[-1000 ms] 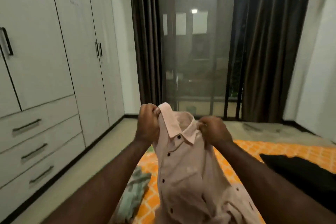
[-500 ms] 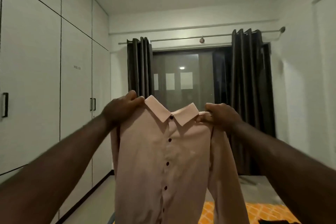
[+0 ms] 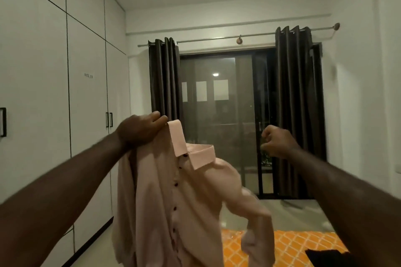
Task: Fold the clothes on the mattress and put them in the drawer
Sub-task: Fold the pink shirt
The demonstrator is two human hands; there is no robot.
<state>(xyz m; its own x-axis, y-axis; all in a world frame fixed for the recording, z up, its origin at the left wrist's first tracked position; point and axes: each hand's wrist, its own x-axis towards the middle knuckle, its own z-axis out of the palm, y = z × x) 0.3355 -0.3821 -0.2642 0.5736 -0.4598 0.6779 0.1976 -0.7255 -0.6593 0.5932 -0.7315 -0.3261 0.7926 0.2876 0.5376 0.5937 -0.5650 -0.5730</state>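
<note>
well, the pink shirt [image 3: 178, 201] hangs high in the air just below the centre of view, clear of the mattress [image 3: 282, 245], probably lifted so that its full length drops straight and the front can be seen before folding. only the left hand [image 3: 138, 130], at about ten o'clock from centre, carries it, fingers curled over one shoulder beside the collar [image 3: 201, 156]. so that side stands up while the other shoulder slumps toward four o'clock and a sleeve dangles loose. the right hand [image 3: 276, 143], at about three o'clock, is clenched on nothing and well apart from the cloth; i judge it will need to retake the fallen shoulder. the fabric looks thin, soft and matte, with a stiff flat collar and a row of small dark buttons down the placket. the mattress at five o'clock wears an orange cover with a pale lattice print, a black garment [image 3: 325, 256] lying on it. smooth pale wardrobe doors [image 3: 86, 115] fill nine o'clock; no drawer shows.
</note>
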